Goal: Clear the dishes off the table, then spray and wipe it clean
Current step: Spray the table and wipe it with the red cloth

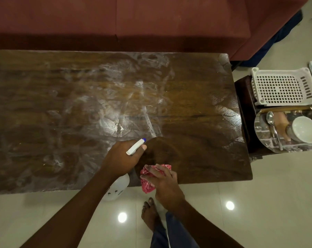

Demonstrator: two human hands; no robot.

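Gripping spray bottle, my left hand; clutching red cloth, my right hand; both at table near edge

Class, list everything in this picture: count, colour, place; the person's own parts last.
table: one, dark brown, centre, whitish smears
sofa: one, maroon, behind table
spray bottle: one, white, blue nozzle, in left hand
cloth: one, red, in right hand, table's near edge
basket: one, white, right of table
steel plate: one, silver, beside basket
spoon: one, silver, on plate
bowl: one, white, on plate
left hand: grips spray bottle
right hand: holds cloth
foot: one, bare, on floor
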